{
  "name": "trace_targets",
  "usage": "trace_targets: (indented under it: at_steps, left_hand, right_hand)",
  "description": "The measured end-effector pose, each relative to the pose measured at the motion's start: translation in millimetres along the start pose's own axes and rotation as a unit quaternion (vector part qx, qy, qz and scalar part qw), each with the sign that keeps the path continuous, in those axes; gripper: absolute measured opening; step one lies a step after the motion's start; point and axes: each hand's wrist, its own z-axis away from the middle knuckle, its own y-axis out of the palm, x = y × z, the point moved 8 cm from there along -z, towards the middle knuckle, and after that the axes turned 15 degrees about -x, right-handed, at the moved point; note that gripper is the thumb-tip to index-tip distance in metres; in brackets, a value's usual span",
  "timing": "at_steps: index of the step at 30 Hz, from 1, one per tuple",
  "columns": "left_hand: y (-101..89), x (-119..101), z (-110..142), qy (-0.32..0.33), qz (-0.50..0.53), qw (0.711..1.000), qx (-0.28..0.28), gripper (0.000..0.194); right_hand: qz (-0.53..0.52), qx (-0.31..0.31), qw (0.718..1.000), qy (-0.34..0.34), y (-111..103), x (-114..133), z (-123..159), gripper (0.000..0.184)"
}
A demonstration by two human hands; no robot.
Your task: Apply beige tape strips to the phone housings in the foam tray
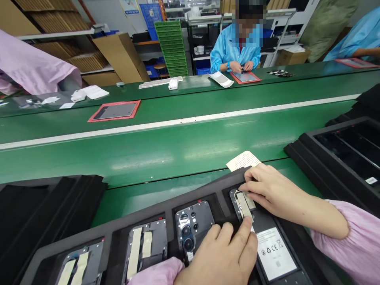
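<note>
The head camera is looking forward and steeply down from the person's own head, sitting close over the black tray (166,219) at the bottom edge. It is facing across the green belt (184,138) toward a far bench, where a co-worker (237,47) is sitting well away, opposite.

A long green conveyor belt (178,138) with a white stripe (184,120) runs across the room. Beyond it a person in a blue coat (228,47) sits at the far counter. Behind stand stacked green trays (172,47), cardboard boxes (121,57) and shelving (59,35) under even light.
</note>
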Motion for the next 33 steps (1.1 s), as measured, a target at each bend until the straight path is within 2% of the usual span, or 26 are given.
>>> trace_targets:
  at_steps: [4,8,10,12,15,17,19,24,29,33]
  left_hand:
    - [3.5,-0.4,1.5,0.009,-0.01,1.0,0.017,0.026]
    - [8.1,-2.7,6.2,0.024,-0.017,0.999,0.018,0.027]
    - [8.7,-1.7,8.1,0.018,-0.02,1.0,0.006,0.026]
    - [8.6,-0.6,9.4,0.012,-0.02,1.0,-0.008,0.023]
    - [6.5,-0.8,9.8,0.01,-0.016,0.999,-0.032,0.023]
    - [5.8,-1.0,10.0,0.009,-0.018,0.999,-0.042,0.022]
    - [6.2,-0.8,10.4,0.006,-0.024,0.999,-0.044,0.02]
    - [9.9,-0.5,12.3,0.007,-0.026,0.999,-0.028,0.019]
    - [11.2,-0.6,12.3,0.008,-0.02,1.0,-0.017,0.019]
    - [6.5,-0.4,9.7,0.002,-0.011,0.999,-0.046,0.02]
  right_hand:
    - [-0.012,0.014,1.0,0.008,8.1,-2.2,-5.8,0.015]
    - [0.023,-0.026,0.998,-0.046,8.6,4.2,-2.4,0.021]
    - [0.036,-0.063,0.994,-0.077,-1.0,9.6,5.9,0.023]
    - [0.001,-0.088,0.993,-0.081,-16.9,11.4,15.8,0.021]
    - [-0.072,-0.098,0.992,-0.037,-41.6,2.9,26.5,0.015]
    - [-0.09,-0.097,0.991,0.001,-50.2,-6.9,29.0,0.014]
    - [-0.104,-0.07,0.992,0.029,-46.4,-14.2,28.3,0.015]
    - [-0.157,0.021,0.986,0.047,-15.4,-16.5,16.0,0.014]
    - [-0.164,0.019,0.986,0.025,-4.3,-11.0,2.3,0.012]
    - [-0.151,0.017,0.988,0.018,1.1,-7.0,2.8,0.014]
